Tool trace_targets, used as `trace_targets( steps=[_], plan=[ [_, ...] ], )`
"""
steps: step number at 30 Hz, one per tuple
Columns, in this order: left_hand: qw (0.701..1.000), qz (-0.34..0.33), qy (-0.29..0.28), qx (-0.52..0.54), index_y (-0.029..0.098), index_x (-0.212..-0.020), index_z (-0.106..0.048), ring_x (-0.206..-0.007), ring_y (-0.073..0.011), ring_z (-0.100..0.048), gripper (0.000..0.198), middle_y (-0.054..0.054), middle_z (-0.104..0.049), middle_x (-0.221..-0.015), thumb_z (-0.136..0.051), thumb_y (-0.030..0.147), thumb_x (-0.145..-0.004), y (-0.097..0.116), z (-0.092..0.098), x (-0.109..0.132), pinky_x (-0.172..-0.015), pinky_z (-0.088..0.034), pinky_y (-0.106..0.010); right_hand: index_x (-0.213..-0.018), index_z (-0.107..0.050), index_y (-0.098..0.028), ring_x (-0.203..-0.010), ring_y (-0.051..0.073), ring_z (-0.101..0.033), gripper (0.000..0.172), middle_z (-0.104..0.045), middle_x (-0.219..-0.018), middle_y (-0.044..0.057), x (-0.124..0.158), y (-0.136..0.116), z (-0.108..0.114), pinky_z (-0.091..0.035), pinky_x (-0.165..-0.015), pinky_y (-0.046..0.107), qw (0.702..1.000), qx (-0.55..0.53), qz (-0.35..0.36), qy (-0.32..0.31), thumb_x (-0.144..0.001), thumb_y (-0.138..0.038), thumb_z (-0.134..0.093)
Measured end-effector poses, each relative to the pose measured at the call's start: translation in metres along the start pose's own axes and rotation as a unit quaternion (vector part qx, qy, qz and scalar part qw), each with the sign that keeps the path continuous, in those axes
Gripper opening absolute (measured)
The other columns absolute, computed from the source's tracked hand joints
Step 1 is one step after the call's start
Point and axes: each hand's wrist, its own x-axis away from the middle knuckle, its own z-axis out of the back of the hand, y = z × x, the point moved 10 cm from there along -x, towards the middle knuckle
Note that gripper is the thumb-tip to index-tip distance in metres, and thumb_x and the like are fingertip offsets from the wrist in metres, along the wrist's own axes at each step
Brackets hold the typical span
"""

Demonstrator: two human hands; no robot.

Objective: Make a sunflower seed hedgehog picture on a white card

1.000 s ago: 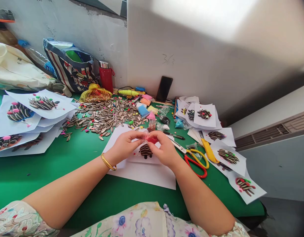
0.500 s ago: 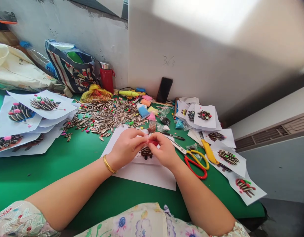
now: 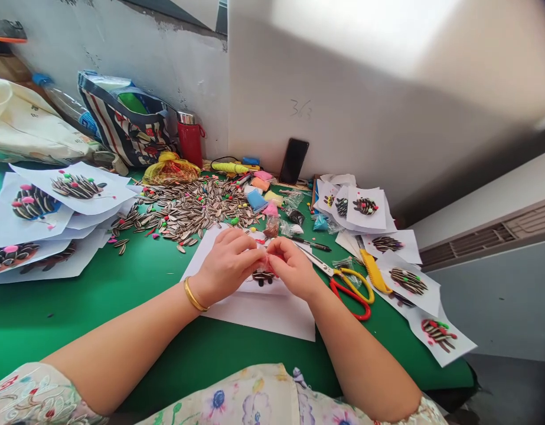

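Note:
Both hands are closed on a small clear plastic bag point(image 3: 264, 260) with something red inside. My left hand point(image 3: 228, 260), a gold bangle point(image 3: 195, 294) at its wrist, pinches one side with thumb and fingers. My right hand point(image 3: 295, 268) grips the other side, its fingers covering much of the red stuff. Below them lies a sheet of white paper point(image 3: 276, 313) bearing a smaller sheet with a striped sunflower-seed figure point(image 3: 263, 277) that has dark feet. The hands hide the figure's upper part.
Loose sunflower seeds point(image 3: 192, 206) spread behind the hands, beside small packets of coloured clay point(image 3: 257, 200). Scissors point(image 3: 349, 289), a yellow cutter point(image 3: 375, 271) and a black pen point(image 3: 312, 243) lie right. Seed pictures are stacked left point(image 3: 90, 195) and right point(image 3: 414, 282). A phone point(image 3: 294, 160) leans on the wall.
The fingers have shifted slightly on the bag, and the red stuff at the right fingertips now shows less. The view has moved a little; the things on the table lie as before.

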Motion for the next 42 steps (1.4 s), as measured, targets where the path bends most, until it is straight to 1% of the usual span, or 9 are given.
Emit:
trace_targets(
  steps=[5,11,15,21,24,28,33,37,42],
  plan=[
    [0.999,0.025,-0.025,0.037,0.022,-0.085,-0.066,-0.081,-0.0197,-0.055,0.012,-0.003,-0.069,-0.084,-0.058,0.026,-0.094,-0.006,-0.007,0.003,-0.083,-0.041,-0.038,-0.088,-0.054,-0.022,-0.062,0.012,-0.046,0.005,-0.053,-0.074,-0.005,-0.002,0.005,0.003,-0.038,-0.057,0.025,0.999,-0.028,-0.017,-0.009,-0.085,-0.025,-0.053],
    [0.995,0.028,-0.003,0.095,0.026,-0.101,-0.070,-0.081,-0.0180,-0.059,0.012,-0.002,-0.071,-0.085,-0.060,0.026,-0.093,-0.007,-0.004,0.003,-0.083,-0.042,-0.036,-0.084,-0.054,-0.022,-0.064,0.012,-0.048,0.006,-0.053,-0.073,-0.004,-0.002,0.008,0.001,-0.039,-0.058,0.025,0.997,-0.071,-0.039,-0.006,-0.082,-0.027,-0.055],
    [0.994,0.026,0.000,0.103,0.026,-0.095,-0.071,-0.079,-0.0180,-0.057,0.011,-0.002,-0.069,-0.081,-0.061,0.024,-0.092,-0.003,-0.002,0.001,-0.082,-0.043,-0.036,-0.084,-0.053,-0.021,-0.062,0.011,-0.047,0.006,-0.054,-0.072,-0.005,-0.002,0.009,-0.002,-0.038,-0.058,0.024,0.993,-0.106,-0.056,-0.018,-0.081,-0.026,-0.056],
    [0.978,0.115,0.023,0.173,0.021,-0.096,-0.069,-0.086,-0.0178,-0.061,0.009,-0.005,-0.069,-0.088,-0.061,0.024,-0.092,-0.020,-0.004,0.006,-0.083,-0.049,-0.034,-0.087,-0.056,-0.021,-0.061,0.010,-0.047,0.009,-0.057,-0.074,-0.004,-0.003,0.009,0.008,-0.037,-0.058,0.024,0.991,-0.127,-0.037,0.004,-0.083,-0.029,-0.058],
    [0.978,0.096,0.020,0.183,0.023,-0.103,-0.071,-0.086,-0.0181,-0.062,0.014,-0.005,-0.070,-0.090,-0.064,0.027,-0.092,-0.018,-0.006,0.006,-0.081,-0.050,-0.034,-0.087,-0.056,-0.021,-0.062,0.011,-0.049,0.011,-0.057,-0.075,-0.004,-0.002,0.011,0.005,-0.038,-0.058,0.025,0.992,-0.120,-0.044,0.000,-0.083,-0.031,-0.060],
    [0.978,0.092,0.024,0.183,0.023,-0.093,-0.074,-0.083,-0.0174,-0.063,0.011,-0.004,-0.070,-0.084,-0.064,0.027,-0.091,-0.017,-0.004,0.006,-0.079,-0.051,-0.033,-0.087,-0.056,-0.022,-0.063,0.011,-0.050,0.012,-0.056,-0.076,-0.004,-0.002,0.011,0.001,-0.040,-0.059,0.025,0.992,-0.117,-0.048,-0.008,-0.083,-0.031,-0.062],
    [0.934,0.231,0.060,0.265,0.021,-0.090,-0.074,-0.086,-0.0185,-0.066,0.019,-0.005,-0.072,-0.089,-0.064,0.037,-0.090,-0.041,-0.003,0.011,-0.081,-0.055,-0.034,-0.088,-0.056,-0.021,-0.063,0.011,-0.050,0.016,-0.057,-0.074,-0.003,-0.004,0.006,0.023,-0.041,-0.061,0.026,0.993,-0.102,-0.027,0.050,-0.083,-0.034,-0.063],
    [0.889,0.317,0.045,0.327,0.021,-0.100,-0.075,-0.093,-0.0211,-0.069,0.027,-0.007,-0.075,-0.100,-0.068,0.044,-0.087,-0.055,-0.015,0.019,-0.087,-0.056,-0.036,-0.090,-0.056,-0.021,-0.063,0.012,-0.050,0.017,-0.057,-0.072,-0.003,-0.006,0.006,0.033,-0.040,-0.062,0.027,0.992,-0.108,-0.019,0.063,-0.083,-0.035,-0.063],
    [0.892,0.300,0.014,0.338,0.023,-0.104,-0.075,-0.100,-0.0214,-0.068,0.027,-0.006,-0.074,-0.107,-0.069,0.041,-0.086,-0.052,-0.023,0.019,-0.093,-0.054,-0.036,-0.091,-0.056,-0.020,-0.064,0.011,-0.051,0.019,-0.057,-0.075,-0.003,-0.005,0.006,0.023,-0.042,-0.063,0.027,0.993,-0.114,-0.015,0.037,-0.084,-0.036,-0.064]
  ],
)
